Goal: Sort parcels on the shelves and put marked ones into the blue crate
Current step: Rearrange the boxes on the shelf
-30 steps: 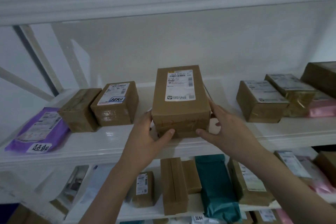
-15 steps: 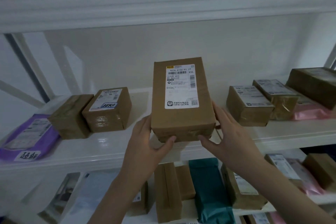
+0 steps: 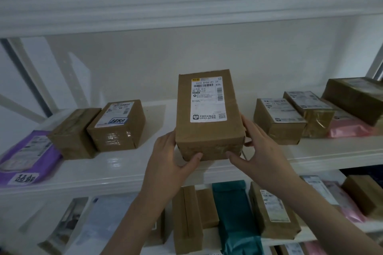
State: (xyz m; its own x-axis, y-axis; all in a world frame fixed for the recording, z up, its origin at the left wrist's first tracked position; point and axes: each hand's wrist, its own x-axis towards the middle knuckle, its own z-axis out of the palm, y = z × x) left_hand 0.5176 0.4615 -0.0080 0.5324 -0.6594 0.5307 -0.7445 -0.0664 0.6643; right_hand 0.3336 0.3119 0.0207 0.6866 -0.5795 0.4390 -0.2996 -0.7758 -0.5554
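The brown box is tipped up over the front of the middle shelf, its printed label facing the person. The left hand grips its lower left corner, thumb across the near end; the right hand cups the lower right side, fingers spread along the edge. No handwritten sticker shows on this face, unlike the taped box to the left and the purple mailer beyond it. I'd check the hidden faces too, turning it slowly with both thumbs braced, before judging it unmarked. The blue crate isn't in view.
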